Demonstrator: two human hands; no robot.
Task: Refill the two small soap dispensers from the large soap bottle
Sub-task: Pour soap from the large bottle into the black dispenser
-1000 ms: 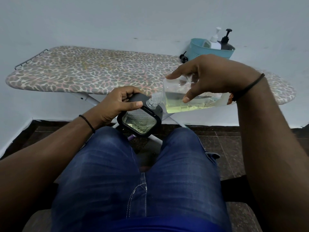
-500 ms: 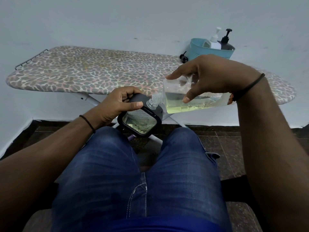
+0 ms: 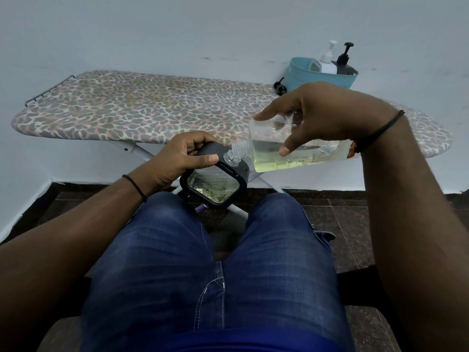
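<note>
My left hand (image 3: 181, 157) grips a small black-framed soap dispenser (image 3: 214, 185) with a clear face, tilted above my knees, greenish liquid showing inside. My right hand (image 3: 322, 115) holds the large clear soap bottle (image 3: 297, 154) on its side, yellow-green soap pooled along its lower wall. The bottle's threaded neck (image 3: 237, 151) meets the dispenser's open mouth. Two more pump bottles, one white (image 3: 327, 62) and one black (image 3: 344, 63), stand in a teal basket (image 3: 304, 77) at the back right.
A leopard-print ironing board (image 3: 142, 107) stretches across in front of me against a pale wall. A loose black pump head (image 3: 279, 87) lies beside the basket. My jeans-clad legs fill the foreground, with dark floor tiles below.
</note>
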